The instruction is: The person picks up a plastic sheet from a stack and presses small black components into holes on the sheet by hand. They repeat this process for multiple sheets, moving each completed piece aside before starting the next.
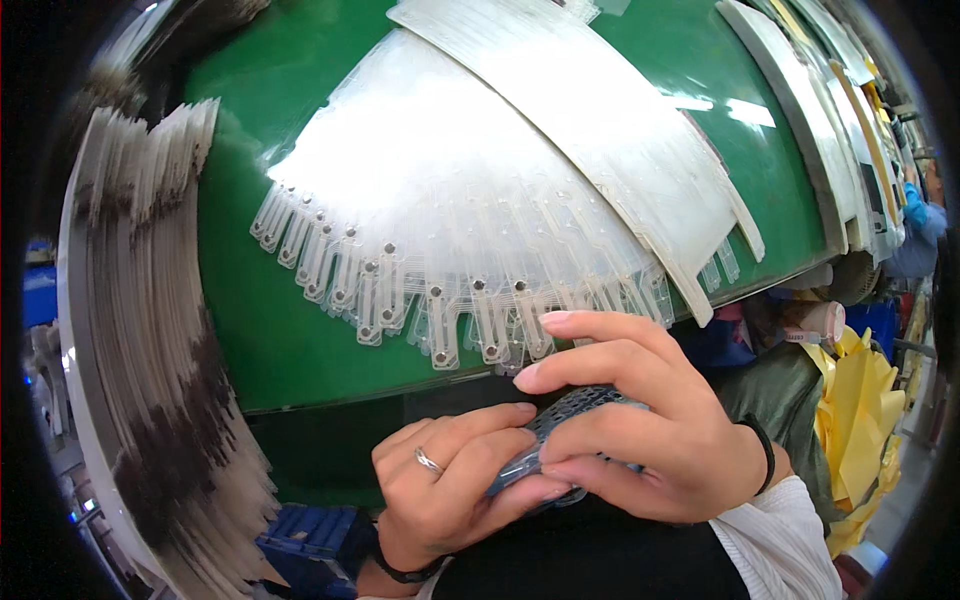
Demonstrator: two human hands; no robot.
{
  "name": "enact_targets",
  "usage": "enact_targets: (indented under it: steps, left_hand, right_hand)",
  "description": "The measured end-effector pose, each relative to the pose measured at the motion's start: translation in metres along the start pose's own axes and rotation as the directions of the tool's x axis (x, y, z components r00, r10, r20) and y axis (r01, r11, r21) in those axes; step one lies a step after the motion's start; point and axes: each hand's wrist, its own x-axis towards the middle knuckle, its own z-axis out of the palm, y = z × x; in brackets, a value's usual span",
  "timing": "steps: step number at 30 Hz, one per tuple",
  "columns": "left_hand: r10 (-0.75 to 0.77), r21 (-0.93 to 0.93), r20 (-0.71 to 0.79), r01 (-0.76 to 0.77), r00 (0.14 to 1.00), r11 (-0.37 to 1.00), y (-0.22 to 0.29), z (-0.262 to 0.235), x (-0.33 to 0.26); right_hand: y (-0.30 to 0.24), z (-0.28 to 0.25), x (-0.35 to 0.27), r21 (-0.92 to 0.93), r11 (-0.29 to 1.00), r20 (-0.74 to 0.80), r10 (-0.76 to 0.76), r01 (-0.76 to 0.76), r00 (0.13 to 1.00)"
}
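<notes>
In front of my body, my left hand [450, 480], with a ring on one finger, is closed on a dark, glossy, bent sheet with a fine repeated pattern [575, 405]. My right hand [645, 425] pinches the same sheet from the other side, its thumb and a finger on it and its upper fingers raised. Most of the sheet is hidden by my hands, so its exact kind does not show. Just beyond my fingertips, a fan of clear film sheets [440, 150] with printed tracks and dark round dots on their tabs overhangs the table's near edge.
Another whitish film stack [590, 100] lies across the fan on the green table [270, 330]. Tall film stacks stand at the left [150, 330] and right [790, 100]. Below are a blue crate [310, 540] and yellow wrapping [855, 410]. A person in blue [915, 235] is at far right.
</notes>
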Motion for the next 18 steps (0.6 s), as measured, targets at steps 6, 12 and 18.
enact_targets:
  steps: [6, 12, 18]
  left_hand:
    - [0.037, -0.014, 0.011, -0.037, 0.999, 0.999, 0.0, 0.001, -0.001]
    - [-0.068, -0.011, 0.09, 0.069, 0.994, 0.998, 0.001, 0.001, 0.002]
    - [-0.029, 0.052, 0.011, 0.029, 1.0, 0.998, 0.003, -0.016, 0.006]
  right_hand:
    - [-0.002, -0.001, -0.006, 0.004, 0.999, 0.007, 0.036, -0.036, 0.999]
    - [-0.001, -0.004, -0.009, 0.018, 1.0, 0.009, -0.01, 0.01, 1.0]
    - [0.01, -0.012, -0.003, -0.045, 0.995, -0.099, 0.086, -0.091, 0.991]
